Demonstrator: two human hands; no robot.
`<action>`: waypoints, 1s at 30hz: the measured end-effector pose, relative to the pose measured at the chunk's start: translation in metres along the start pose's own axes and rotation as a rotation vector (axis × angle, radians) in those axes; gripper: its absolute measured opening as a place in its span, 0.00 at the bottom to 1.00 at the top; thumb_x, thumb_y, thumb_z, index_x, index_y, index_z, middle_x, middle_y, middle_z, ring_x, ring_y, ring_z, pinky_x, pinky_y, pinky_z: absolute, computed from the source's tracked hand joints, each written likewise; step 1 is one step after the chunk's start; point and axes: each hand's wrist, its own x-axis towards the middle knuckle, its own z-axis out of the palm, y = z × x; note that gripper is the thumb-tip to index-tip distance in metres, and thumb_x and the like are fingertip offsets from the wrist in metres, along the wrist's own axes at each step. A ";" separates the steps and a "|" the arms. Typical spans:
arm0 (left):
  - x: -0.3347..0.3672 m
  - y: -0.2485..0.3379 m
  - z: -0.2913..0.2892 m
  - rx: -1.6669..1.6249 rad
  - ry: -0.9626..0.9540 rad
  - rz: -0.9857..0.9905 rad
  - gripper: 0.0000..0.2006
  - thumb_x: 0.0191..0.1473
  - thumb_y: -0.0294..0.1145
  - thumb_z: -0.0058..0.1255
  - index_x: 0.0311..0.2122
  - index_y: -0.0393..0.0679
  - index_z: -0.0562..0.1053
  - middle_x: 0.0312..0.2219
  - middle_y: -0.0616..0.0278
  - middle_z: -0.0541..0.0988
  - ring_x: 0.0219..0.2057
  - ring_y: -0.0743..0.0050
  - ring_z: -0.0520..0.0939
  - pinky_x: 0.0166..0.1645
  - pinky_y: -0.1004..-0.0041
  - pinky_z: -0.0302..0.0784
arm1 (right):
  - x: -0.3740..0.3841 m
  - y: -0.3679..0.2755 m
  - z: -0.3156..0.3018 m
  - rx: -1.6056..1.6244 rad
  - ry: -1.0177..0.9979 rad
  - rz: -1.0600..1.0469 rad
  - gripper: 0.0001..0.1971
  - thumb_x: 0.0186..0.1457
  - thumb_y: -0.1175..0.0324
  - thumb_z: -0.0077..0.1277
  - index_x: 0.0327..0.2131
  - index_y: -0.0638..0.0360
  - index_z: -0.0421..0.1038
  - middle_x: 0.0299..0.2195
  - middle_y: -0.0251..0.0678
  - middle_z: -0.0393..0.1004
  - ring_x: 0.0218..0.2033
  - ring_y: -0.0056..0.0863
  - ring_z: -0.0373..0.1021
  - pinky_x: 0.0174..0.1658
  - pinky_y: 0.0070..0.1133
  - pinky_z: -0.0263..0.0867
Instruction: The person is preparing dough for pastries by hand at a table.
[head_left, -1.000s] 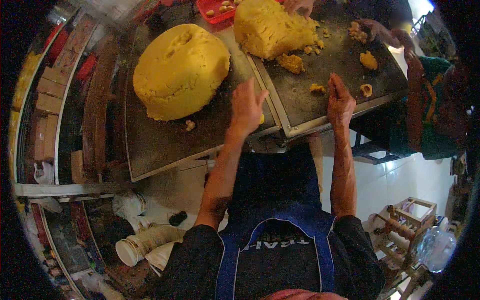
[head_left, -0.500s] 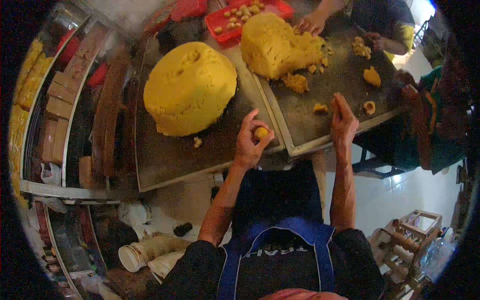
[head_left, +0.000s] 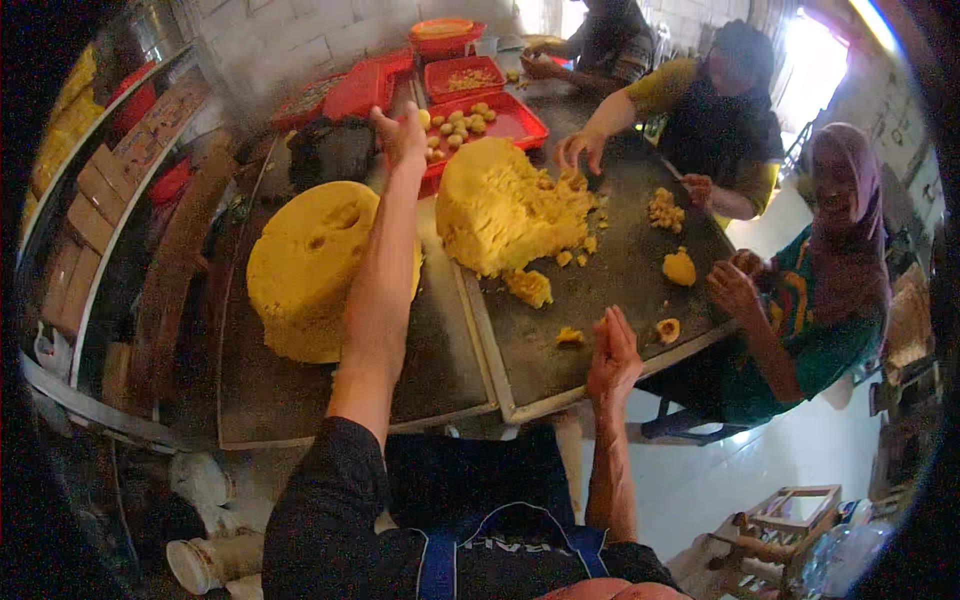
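Note:
My left hand (head_left: 402, 138) reaches far forward to the left end of a red tray (head_left: 522, 128). A smooth yellow dough ball (head_left: 424, 119) is at its fingertips, apparently held there. Several paler balls (head_left: 460, 124) lie in that tray. My left forearm passes over a large rounded mound of yellow dough (head_left: 300, 270) and hides part of it. Above the near edge of the right-hand table, my right hand (head_left: 613, 358) is raised with its fingers stretched out close together; I see nothing in it. Nearest to it are a small dough scrap (head_left: 570, 336) and a hollowed dough piece (head_left: 668, 330).
A second, torn dough mound (head_left: 495, 210) stands on the dark metal-edged table (head_left: 620, 290), with crumbs and lumps around it. A co-worker's hand (head_left: 582, 150) is beside it; other people work at the right and far side. A shelf with boxes (head_left: 95, 205) lines the left.
My left hand has moved forward with the dough ball, from the near table edge to the red tray. My right hand keeps its pose. The view has tilted up, bringing the co-workers into sight.

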 end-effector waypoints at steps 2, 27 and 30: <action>0.032 0.009 -0.022 0.136 0.206 0.425 0.29 0.61 0.36 0.51 0.62 0.35 0.56 0.58 0.43 0.63 0.59 0.53 0.67 0.56 0.60 0.70 | 0.010 -0.021 0.011 -0.023 0.089 -0.066 0.18 0.58 0.73 0.55 0.52 0.59 0.73 0.52 0.47 0.74 0.54 0.42 0.71 0.53 0.29 0.69; -0.318 -0.020 -0.324 1.340 0.194 -0.018 0.13 0.63 0.34 0.48 0.49 0.38 0.74 0.48 0.50 0.74 0.51 0.50 0.72 0.55 0.54 0.65 | 0.005 -0.004 -0.007 -0.126 -0.228 0.083 0.15 0.55 0.70 0.59 0.47 0.59 0.75 0.51 0.44 0.75 0.52 0.40 0.73 0.53 0.30 0.68; -0.311 -0.023 -0.321 1.306 0.169 0.154 0.11 0.63 0.33 0.49 0.45 0.37 0.75 0.42 0.51 0.77 0.47 0.52 0.74 0.53 0.56 0.67 | 0.008 -0.007 -0.005 -0.100 -0.231 0.117 0.15 0.55 0.70 0.58 0.47 0.60 0.75 0.50 0.45 0.75 0.52 0.40 0.73 0.53 0.30 0.68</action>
